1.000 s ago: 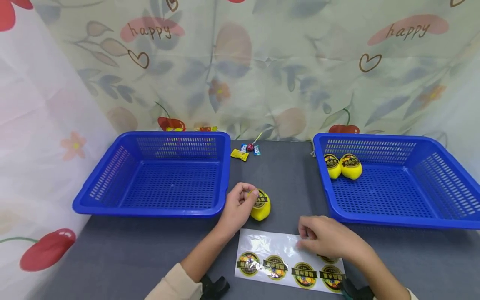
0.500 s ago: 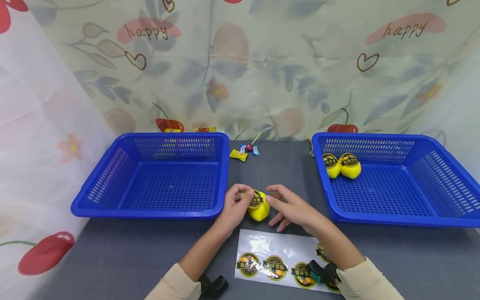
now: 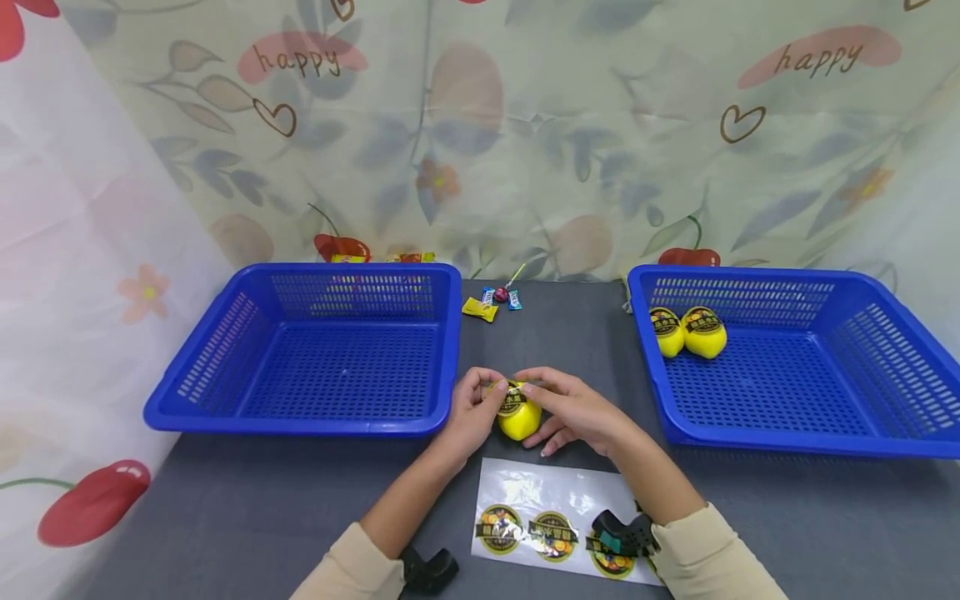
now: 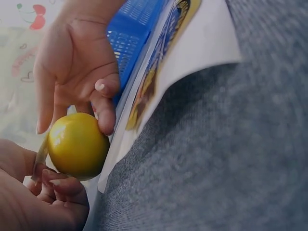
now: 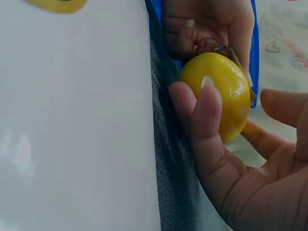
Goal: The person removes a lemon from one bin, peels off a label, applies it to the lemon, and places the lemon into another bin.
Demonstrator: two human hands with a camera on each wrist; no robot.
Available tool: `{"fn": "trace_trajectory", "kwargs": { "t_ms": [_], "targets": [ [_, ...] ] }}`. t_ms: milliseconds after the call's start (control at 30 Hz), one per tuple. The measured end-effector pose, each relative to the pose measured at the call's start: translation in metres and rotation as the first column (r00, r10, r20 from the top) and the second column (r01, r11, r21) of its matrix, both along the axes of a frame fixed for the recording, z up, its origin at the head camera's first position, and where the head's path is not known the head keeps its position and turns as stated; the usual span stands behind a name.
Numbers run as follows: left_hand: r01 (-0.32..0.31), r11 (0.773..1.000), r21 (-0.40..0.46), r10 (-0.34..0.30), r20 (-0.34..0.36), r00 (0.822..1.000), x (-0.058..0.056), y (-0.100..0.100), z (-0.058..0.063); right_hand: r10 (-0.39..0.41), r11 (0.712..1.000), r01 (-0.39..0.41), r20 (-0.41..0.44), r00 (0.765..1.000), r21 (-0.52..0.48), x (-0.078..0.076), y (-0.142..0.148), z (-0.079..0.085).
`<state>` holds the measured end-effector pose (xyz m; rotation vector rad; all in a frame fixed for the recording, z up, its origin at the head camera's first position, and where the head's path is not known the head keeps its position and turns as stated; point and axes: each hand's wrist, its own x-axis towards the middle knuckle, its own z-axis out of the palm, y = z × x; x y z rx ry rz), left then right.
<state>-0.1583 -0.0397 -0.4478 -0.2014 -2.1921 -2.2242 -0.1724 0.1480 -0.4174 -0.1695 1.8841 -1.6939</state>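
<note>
A yellow lemon [image 3: 522,427] stands on the dark table between both hands, with a round black-and-gold sticker [image 3: 513,403] against its upper side. My left hand [image 3: 467,421] pinches the sticker's edge between thumb and finger at the lemon's left. In the left wrist view, that sticker edge [image 4: 40,156] stands out from the lemon's smooth skin. From the other side my right hand [image 3: 588,417] curls its fingers round the lemon, and its thumb is near the sticker. The right wrist view has the thumb apart from the lemon [image 5: 231,106].
A white sticker sheet [image 3: 525,483] with round labels lies in front, partly under the right forearm. To the left stands a blue basket [image 3: 300,423]; another blue basket [image 3: 810,446] at right contains two stickered lemons [image 3: 703,335]. Wrapped candies [image 3: 480,309] and a lollipop [image 3: 502,294] lie behind.
My right hand has come up from the sticker sheet to the lemon's right side, and its fingers have closed in round it. The left hand stays at the lemon's left.
</note>
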Motion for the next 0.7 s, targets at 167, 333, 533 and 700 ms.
{"fn": "trace_trajectory", "kwargs": {
  "t_ms": [167, 333, 533, 700],
  "targets": [
    [0.027, 1.000, -0.010, -0.026, 0.068, 0.997, 0.0004, -0.0007, 0.0009, -0.026, 0.999, 0.026, -0.031, 0.999, 0.024, -0.0009, -0.0016, -0.0027],
    [0.056, 0.998, -0.033, -0.053, 0.092, 0.994, -0.0014, -0.0008, 0.0022, -0.034, 0.998, 0.036, -0.054, 0.998, 0.048, -0.0025, -0.0004, -0.0033],
    [0.037, 0.999, -0.040, -0.036, 0.015, 0.999, -0.0052, -0.0013, -0.0015, -0.015, 0.999, 0.018, -0.054, 0.998, 0.049, -0.0037, 0.0010, -0.0033],
    [0.027, 0.999, -0.045, -0.031, -0.086, 0.996, -0.0081, -0.0034, -0.0058, -0.015, 0.999, 0.018, -0.069, 0.997, 0.050, -0.0040, 0.0003, -0.0041]
  ]
}}
